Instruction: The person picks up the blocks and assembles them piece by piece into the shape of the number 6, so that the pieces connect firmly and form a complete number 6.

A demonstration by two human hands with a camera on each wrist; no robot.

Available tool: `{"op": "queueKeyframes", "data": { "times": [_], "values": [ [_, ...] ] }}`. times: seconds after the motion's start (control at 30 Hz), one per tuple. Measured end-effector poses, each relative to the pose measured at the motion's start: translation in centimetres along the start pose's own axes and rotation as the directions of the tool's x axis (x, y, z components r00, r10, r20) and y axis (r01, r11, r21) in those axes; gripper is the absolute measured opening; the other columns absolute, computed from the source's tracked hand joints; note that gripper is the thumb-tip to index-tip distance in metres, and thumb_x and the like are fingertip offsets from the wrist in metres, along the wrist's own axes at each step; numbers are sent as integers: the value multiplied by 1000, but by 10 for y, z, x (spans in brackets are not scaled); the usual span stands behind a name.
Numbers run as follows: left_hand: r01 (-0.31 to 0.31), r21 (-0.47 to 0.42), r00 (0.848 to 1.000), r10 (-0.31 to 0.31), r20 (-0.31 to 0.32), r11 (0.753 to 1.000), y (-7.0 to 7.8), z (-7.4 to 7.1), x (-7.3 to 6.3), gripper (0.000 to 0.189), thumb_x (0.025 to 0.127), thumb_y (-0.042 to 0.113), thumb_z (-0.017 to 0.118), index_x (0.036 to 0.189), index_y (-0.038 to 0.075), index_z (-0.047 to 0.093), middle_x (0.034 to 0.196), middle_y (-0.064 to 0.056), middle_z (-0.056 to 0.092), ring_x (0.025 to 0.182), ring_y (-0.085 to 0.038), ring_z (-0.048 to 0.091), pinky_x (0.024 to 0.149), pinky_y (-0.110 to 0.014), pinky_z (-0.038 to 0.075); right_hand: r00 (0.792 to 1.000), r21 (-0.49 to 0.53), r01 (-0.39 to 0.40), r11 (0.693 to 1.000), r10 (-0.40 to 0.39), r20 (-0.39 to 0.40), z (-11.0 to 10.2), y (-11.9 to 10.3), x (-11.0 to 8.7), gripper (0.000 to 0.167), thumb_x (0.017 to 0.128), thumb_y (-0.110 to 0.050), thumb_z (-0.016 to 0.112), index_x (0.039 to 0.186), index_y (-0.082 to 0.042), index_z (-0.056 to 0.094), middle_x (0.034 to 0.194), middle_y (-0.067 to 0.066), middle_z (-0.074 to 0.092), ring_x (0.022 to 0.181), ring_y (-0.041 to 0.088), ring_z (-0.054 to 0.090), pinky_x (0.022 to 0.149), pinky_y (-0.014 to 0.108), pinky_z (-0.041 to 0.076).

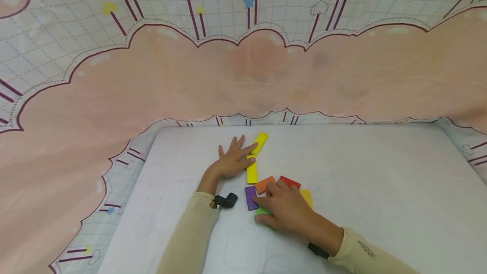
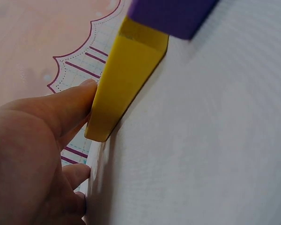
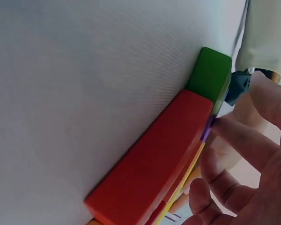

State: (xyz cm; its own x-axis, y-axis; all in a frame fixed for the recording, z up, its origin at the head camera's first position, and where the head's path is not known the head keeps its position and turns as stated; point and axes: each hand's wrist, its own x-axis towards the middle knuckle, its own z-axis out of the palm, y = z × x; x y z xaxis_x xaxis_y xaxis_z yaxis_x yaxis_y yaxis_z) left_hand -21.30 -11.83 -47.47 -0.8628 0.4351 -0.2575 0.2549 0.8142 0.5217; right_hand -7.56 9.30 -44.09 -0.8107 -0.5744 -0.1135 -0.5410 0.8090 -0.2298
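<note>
Two yellow blocks lie end to end at an angle, the far one [image 1: 261, 142] and the near one [image 1: 252, 174]. My left hand [image 1: 230, 163], fingers spread, touches them from the left; its thumb is against the near block. Below them, a purple block [image 1: 250, 195], a green block [image 1: 261, 212], an orange block [image 1: 265, 184], a red block [image 1: 292, 181] and another yellow block [image 1: 306, 198] form a rough ring. My right hand [image 1: 289, 210] reaches over this ring, its index fingertip on the purple block and thumb at the green one. It partly hides the ring.
A white table [image 1: 380, 189] bears the blocks. Its far edge meets a pink and white patterned cloth [image 1: 266, 75]. In the right wrist view, another red block [image 3: 154, 159] lies against the green block, hidden under my hand in the head view.
</note>
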Motion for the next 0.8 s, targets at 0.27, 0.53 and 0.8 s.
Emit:
{"op": "queueKeyframes", "data": {
  "times": [0.27, 0.53, 0.8],
  "values": [
    [2, 7, 1000, -2, -5, 1000, 2, -1, -1, 60, 103, 52, 49, 159, 42, 31, 174, -3, -2, 160, -31, -14, 116, -71, -20, 1000, -1, -22, 1000, 22, -21, 1, 2, -5, 51, 81, -63, 76, 123, -34, 75, 98, -6, 59, 94, 13, 47, 73, 34, 43],
    [7, 2, 1000, -7, -5, 1000, 2, -1, -1, 60, 103, 51, 50, 159, 41, 32, 174, -3, -2, 160, -32, -14, 116, -71, -20, 999, -22, -49, 999, 49, -9, -2, 8, -20, 50, 65, -71, 85, 85, -27, 71, 95, -6, 55, 96, 16, 46, 78, 46, 46],
    [18, -4, 1000, -18, 4, 1000, 0, 1, 1, 60, 103, 51, 50, 159, 43, 31, 174, -2, -2, 160, -31, -14, 116, -70, -21, 999, -25, -19, 1000, 18, -47, 2, 14, -27, 27, 70, -51, 86, 77, -30, 70, 91, -9, 54, 91, 13, 43, 70, 38, 36]
  ]
}}
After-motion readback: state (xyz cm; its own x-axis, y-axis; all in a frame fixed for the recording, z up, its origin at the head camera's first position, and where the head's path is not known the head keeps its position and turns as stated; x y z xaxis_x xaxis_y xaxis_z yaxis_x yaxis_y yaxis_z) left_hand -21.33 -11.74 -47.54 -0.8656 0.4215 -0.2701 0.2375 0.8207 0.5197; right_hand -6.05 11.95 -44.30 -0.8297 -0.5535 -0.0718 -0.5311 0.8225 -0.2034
